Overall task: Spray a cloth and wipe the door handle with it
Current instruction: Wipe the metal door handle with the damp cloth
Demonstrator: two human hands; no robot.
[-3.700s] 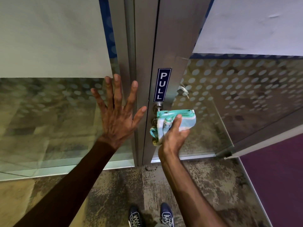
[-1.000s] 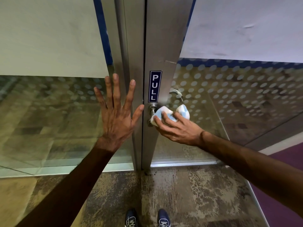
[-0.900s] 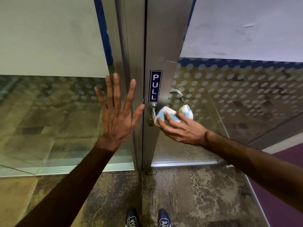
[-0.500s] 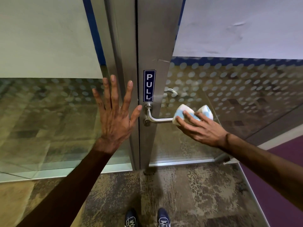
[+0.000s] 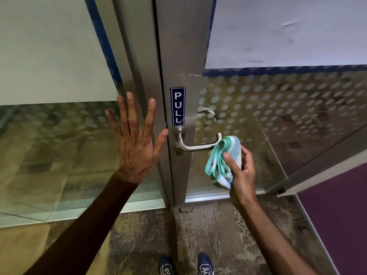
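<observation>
My right hand (image 5: 241, 171) grips the soft, light cloth (image 5: 222, 161) bunched at the handle (image 5: 195, 146) tip, my left hand (image 5: 135, 143) is flat open on the door frame (image 5: 151, 165), and I think the handle is hard and slippery.

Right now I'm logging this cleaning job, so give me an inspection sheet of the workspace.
Surface: brushed metal door stile, glass panels either side with frosted dots.
Job's things: lever door handle bare along its whole length; folded teal-and-white cloth at its free end, contact unclear. No spray bottle seen.
Clutter: dark debris specks on the floor by the door's foot.
Grippers: left hand flat, fingers spread, against the frame; right hand closed round the cloth.
Cables: nothing seen.
Surroundings: blue PULL sign above the handle; worn carpet, purple flooring at right, the person's shoes at the bottom edge.
</observation>
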